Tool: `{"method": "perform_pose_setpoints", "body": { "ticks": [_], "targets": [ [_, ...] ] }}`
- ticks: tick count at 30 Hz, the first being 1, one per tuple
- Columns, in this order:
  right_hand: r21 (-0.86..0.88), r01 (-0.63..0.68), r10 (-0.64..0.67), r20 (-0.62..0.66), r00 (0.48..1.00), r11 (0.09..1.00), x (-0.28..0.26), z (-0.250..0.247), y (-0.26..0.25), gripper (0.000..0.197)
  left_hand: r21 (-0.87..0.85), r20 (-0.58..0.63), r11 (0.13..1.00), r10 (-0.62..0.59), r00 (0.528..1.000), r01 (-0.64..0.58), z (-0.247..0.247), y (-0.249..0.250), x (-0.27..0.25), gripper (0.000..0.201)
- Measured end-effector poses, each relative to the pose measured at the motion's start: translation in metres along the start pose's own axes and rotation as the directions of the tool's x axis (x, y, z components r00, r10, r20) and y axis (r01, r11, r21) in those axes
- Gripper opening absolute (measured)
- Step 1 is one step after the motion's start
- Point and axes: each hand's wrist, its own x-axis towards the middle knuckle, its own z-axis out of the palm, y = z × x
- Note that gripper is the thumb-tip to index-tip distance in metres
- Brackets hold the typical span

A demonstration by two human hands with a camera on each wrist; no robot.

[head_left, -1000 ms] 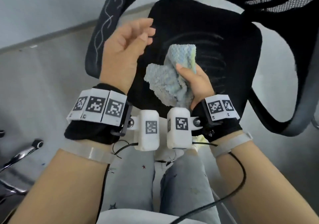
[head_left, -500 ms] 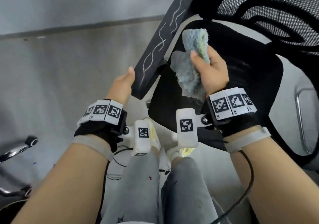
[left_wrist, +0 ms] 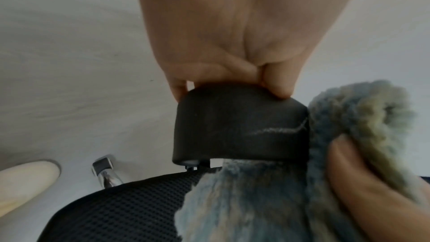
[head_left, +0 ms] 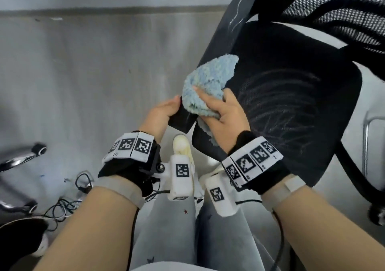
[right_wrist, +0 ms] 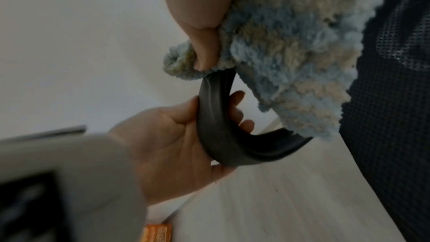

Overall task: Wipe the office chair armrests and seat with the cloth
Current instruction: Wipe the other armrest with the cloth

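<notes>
Your left hand grips the front end of the armrest, thumb on top and fingers curled under the rim, so the chair is steadied for you. Your right hand holds the cloth bunched, the thumb pinching a fold against the fingers, and the wad rests on the armrest just beyond your left fingers, touching its top face. Pale scribbled lines run along the armrest on the far side of the cloth, and more cover the seat to the right of your right hand, so both look unwiped yet. Keep the left grip firm so the chair does not roll or swivel as you push. Flatten the cloth under your palm rather than leading with a loose corner; a wide pad should lift more of the marking in one pass. Press down and stroke away from your left fingers along the whole length, then draw back. Finish the near end by shifting your left hand, since the patch under its thumb is covered now. Turn the cloth to a fresh face before moving on to the seat.
</notes>
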Motion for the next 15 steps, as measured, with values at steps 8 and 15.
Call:
{"method": "perform_pose_setpoints", "body": {
  "ticks": [8,15],
  "targets": [
    [-0.037,-0.004,-0.009,-0.330,0.944,0.999,0.077,-0.058,-0.005,0.038,-0.096,0.148,0.984,-0.132,0.980,0.147,0.000,-0.001,-0.001,0.027],
    [-0.074,-0.077,0.064,-0.164,0.984,0.994,0.056,-0.026,-0.004,0.044,-0.181,0.156,0.966,-0.158,0.975,0.186,0.001,0.000,-0.002,0.034]
  ]
}}
